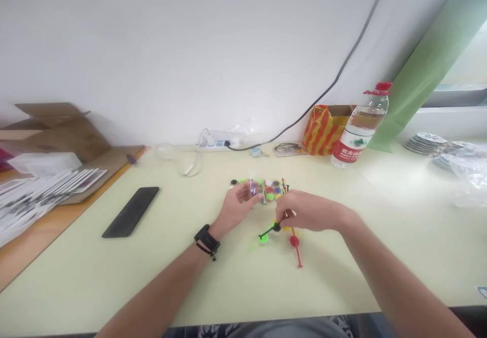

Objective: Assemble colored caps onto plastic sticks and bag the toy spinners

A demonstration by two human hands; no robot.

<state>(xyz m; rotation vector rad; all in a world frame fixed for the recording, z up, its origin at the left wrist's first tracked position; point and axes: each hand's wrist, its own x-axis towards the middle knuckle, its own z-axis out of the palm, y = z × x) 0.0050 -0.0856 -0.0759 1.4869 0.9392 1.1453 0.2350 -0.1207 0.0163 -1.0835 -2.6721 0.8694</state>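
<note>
My left hand (238, 203), with a black watch (207, 240) on its wrist, curls at the left end of a group of small colourful plastic discs (270, 190). A purple piece (253, 190) shows between its thumb and fingers; what exactly it grips is unclear. My right hand (299, 210) pinches a black plastic stick with a round disc (276, 226), held just over the table. Below the fingers lie a red stick with a disc (294, 241) and a bright green disc piece (263, 238). Yellow bits are partly hidden by the right hand.
A black flat case (131, 212) lies to the left. Farther left are stacked cards (49, 191) and a cardboard box (64, 125). Along the wall sit a power strip (216, 140), eyeglasses (287, 148), a striped bag (323, 130) and a large water bottle (361, 127). Round discs (424, 142) are stacked right.
</note>
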